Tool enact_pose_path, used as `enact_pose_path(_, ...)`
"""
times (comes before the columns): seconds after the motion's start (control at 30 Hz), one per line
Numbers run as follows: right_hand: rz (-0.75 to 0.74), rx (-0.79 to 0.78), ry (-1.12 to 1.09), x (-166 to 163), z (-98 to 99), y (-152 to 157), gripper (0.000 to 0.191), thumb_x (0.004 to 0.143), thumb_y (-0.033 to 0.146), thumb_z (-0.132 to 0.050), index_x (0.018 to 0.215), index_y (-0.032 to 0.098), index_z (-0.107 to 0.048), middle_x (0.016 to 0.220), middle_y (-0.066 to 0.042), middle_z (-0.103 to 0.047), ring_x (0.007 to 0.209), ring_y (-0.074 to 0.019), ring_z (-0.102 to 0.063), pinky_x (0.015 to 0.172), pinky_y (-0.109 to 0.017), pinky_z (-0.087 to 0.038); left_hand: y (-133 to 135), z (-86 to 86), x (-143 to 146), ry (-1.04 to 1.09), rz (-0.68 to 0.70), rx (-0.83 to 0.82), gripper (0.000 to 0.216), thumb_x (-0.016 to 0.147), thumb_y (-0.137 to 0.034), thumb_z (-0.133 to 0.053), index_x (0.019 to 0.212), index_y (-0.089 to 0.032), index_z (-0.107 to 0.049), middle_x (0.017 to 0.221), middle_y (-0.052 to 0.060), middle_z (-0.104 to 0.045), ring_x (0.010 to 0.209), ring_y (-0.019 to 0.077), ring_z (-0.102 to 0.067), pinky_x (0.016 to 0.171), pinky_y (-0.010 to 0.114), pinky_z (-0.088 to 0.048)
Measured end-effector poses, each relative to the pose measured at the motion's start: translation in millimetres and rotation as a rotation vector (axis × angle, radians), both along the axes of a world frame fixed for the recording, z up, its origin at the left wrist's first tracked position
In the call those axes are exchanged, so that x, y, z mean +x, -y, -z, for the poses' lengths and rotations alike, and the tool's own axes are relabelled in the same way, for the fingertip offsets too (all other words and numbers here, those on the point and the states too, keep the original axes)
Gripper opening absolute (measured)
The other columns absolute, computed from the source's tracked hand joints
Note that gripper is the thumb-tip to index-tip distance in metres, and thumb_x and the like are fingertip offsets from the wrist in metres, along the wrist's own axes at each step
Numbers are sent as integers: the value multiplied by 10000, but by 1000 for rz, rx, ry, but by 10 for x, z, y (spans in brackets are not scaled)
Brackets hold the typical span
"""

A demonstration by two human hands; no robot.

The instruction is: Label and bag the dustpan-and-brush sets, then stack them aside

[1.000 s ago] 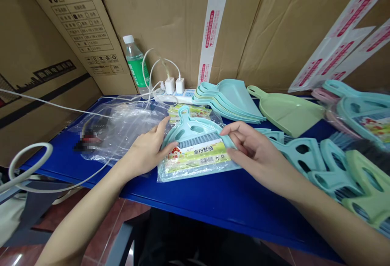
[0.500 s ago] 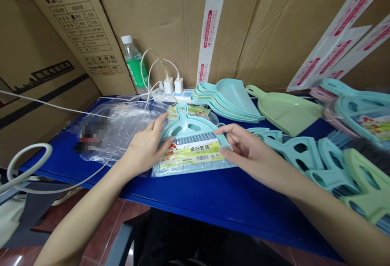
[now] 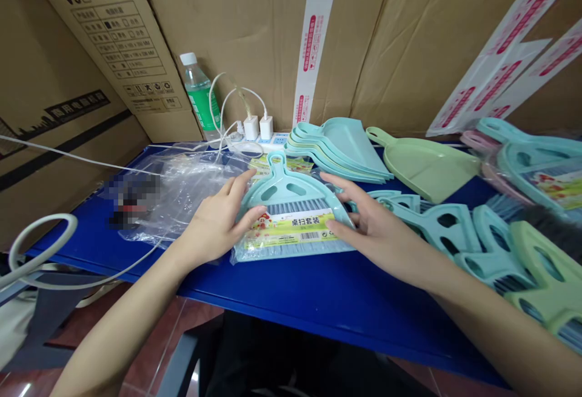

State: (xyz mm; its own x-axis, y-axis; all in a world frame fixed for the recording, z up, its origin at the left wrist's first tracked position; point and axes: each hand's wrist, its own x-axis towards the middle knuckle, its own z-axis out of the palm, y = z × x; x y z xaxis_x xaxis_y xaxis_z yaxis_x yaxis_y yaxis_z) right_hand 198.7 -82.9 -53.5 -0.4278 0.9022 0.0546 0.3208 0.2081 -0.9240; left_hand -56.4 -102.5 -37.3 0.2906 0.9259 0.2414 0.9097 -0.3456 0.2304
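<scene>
A teal mini dustpan-and-brush set in a clear bag [image 3: 291, 230], with a green and yellow label, lies flat on the blue table [image 3: 318, 291]. My left hand [image 3: 217, 222] grips its left edge, thumb on top of the bag and fingers along the dustpan's side. My right hand [image 3: 373, 227] lies against the bag's right edge with fingers stretched out and spread, thumb touching the label's corner. The set's handle [image 3: 275, 163] points away from me.
Empty clear plastic bags [image 3: 182, 182] lie to the left. Stacked teal dustpans [image 3: 341, 148] and a green dustpan [image 3: 427, 166] sit behind; loose teal brushes [image 3: 454, 233] and green brushes [image 3: 545, 282] to the right. A bottle [image 3: 200, 97], a power strip [image 3: 268, 136] and cardboard boxes [image 3: 254, 33] line the back.
The bagged set slid a little away from me and settled flat. My right hand let go of its pinch on the bag's right edge and spread its fingers. My left hand kept its hold.
</scene>
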Motion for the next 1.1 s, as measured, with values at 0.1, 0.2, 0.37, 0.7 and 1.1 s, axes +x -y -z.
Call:
enact_pose_path(0.1,-12,72,53,-7,18,17,608,859,265,-542,1435,341,-362,1246,-92,-564,872,-226,-614,683,-393,-568,22,-31,15,32,34,-48,589,962,-509,-285,1451,-181,-269,1370,170,-497,1145,326,-573,856,457,-511)
enact_pose_path(0.2,-22,110,83,-20,17,28,598,876,256,-519,1446,325,-355,1326,-100,-551,1036,-273,-602,744,-424,-564,41,-63,27,64,61,-93,650,942,-559,-275,1465,-174,-257,1346,177,-492,1097,340,-581,836,487,-513)
enact_pose_path(0.37,-14,146,111,-34,23,27,597,871,271,-524,1442,289,-351,1447,-103,-465,1284,-320,-464,848,-485,-542,55,-78,30,94,104,-150,757,888,-608,-405,1483,-180,-212,1340,184,-469,1009,324,-602,831,492,-508)
enact_pose_path(0.7,44,249,253,-33,66,5,631,831,361,-563,1423,239,-382,1430,-104,-497,1335,-298,-427,1082,-547,-358,36,-12,3,107,77,-162,778,839,-339,-650,1468,-282,-196,1382,132,-443,1033,290,-589,815,415,-513)
enact_pose_path(1.1,17,325,304,-23,69,25,596,860,343,-511,1431,237,-379,1474,-91,-463,1367,-304,-397,1095,-560,-352,25,13,-21,131,128,-157,678,912,-293,-543,1470,-306,-158,1386,119,-426,1010,285,-597,789,407,-517)
